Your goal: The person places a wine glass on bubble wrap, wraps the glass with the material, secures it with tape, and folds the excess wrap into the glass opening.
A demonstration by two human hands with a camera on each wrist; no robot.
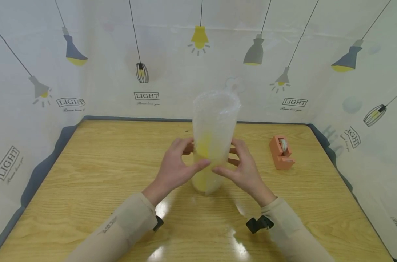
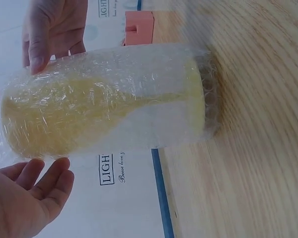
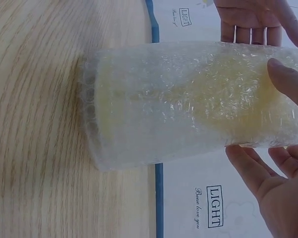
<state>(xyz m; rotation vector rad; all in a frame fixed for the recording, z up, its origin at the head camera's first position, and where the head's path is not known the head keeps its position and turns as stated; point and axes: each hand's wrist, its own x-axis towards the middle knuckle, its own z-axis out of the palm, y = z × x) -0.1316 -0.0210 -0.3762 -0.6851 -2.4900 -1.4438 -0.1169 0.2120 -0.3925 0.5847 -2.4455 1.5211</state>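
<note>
A yellow goblet (image 2: 79, 109) with a wide bowl, thin stem and flat foot shows hazily through a tall sleeve of clear bubble wrap (image 1: 216, 112). The wrapped bundle stands upright on the wooden table, and the wrap rises well above the goblet's bowl. From the left side my left hand (image 1: 177, 163) holds it, thumb across the front and fingers round the side. My right hand (image 1: 245, 167) holds the opposite side at about the same height, its thumb also toward the front. In the right wrist view the right hand's fingertips (image 3: 241, 156) touch the wrap.
An orange tape dispenser (image 1: 281, 154) with a roll in it stands on the table (image 1: 126, 156) to the right of the bundle. Behind and at both sides hangs a pale cloth (image 1: 172, 54) printed with lamps; its dark border runs along the table's edges.
</note>
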